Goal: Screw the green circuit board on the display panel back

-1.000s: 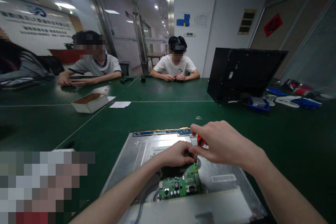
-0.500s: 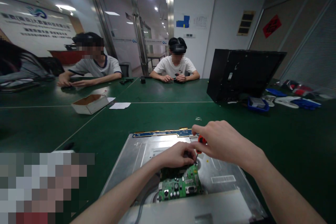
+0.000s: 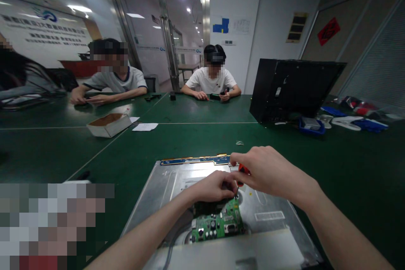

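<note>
My right hand [image 3: 262,168] is closed around the red and black handle of a screwdriver [image 3: 243,174]. The shaft points down to the upper corner of a green circuit board [image 3: 218,223]. Beside the tip, my left hand [image 3: 217,186] is curled with thumb and fingers pinched together; what lies between them is hidden. Under both hands lies a silver metal display panel [image 3: 268,202], with the board on its back. A narrow blue circuit strip [image 3: 193,161] runs along the panel's far edge, and a grey cable [image 3: 172,240] curves at the board's left.
A black monitor housing [image 3: 294,88] stands at the right, near a blue tray [image 3: 311,125]. Left of centre are an open white box [image 3: 109,125] and paper [image 3: 145,127]. Two co-workers sit across the green table [image 3: 196,139]; another person is at far left.
My hands and the screwdriver stay in almost the same place. Across the table, the co-worker's hands have moved apart, and a dark green object now shows between them.
</note>
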Available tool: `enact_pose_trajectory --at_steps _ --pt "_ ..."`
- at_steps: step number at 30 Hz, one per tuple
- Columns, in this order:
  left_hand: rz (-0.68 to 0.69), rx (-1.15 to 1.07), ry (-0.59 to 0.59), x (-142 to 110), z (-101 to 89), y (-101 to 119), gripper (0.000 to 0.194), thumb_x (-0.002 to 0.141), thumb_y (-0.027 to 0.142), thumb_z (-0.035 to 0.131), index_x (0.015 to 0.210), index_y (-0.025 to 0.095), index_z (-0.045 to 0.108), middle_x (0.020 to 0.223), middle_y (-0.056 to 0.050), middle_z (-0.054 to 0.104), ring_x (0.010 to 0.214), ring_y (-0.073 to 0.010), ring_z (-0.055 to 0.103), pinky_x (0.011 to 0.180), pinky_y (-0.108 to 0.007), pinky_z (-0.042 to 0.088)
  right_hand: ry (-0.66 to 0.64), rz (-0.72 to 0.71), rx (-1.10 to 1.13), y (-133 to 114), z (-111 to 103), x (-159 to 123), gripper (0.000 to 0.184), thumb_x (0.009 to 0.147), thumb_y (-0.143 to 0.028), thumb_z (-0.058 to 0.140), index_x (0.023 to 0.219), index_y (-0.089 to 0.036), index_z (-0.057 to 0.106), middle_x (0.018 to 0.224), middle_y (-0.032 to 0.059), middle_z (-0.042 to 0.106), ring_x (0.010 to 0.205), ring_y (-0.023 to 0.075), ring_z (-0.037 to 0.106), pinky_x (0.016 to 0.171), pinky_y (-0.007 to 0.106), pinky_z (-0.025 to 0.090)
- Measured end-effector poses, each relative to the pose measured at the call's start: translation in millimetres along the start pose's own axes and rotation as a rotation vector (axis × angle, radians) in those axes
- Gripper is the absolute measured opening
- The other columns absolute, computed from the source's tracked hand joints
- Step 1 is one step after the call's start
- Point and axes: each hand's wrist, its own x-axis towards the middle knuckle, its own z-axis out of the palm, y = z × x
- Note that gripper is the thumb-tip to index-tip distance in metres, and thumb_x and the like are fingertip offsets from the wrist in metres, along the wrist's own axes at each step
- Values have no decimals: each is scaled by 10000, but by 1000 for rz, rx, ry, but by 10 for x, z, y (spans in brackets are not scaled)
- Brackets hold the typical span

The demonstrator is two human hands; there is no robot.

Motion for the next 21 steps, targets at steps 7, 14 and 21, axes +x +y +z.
enact_pose_trajectory --at_steps 7,14,21 --pt "-14 12 27 -4 10 -25 92 719 90 651 794 142 661 769 4 651 732 -168 586 688 -238 453 -32 -54 66 -18 -32 -58 144 810 -251 564 948 -226 533 793 4 680 666 179 618 515 268 275" --pt "-3 6 0 2 0 5 136 707 51 623 786 151 669 750 17 654 725 -158 592 697 -233 454 -33 30 -2 -3 -37 -25 205 889 -425 528 906 -248 629 688 12 679 615 193 619 490 270 243" --pt "-2 23 27 2 -2 -4 121 702 55 647 776 147 678 779 3 657 738 -164 586 701 -239 449 -16 -11 26 15 -28 -58 115 789 -247 569 898 -212 559 734 16 677 616 181 608 484 263 233"
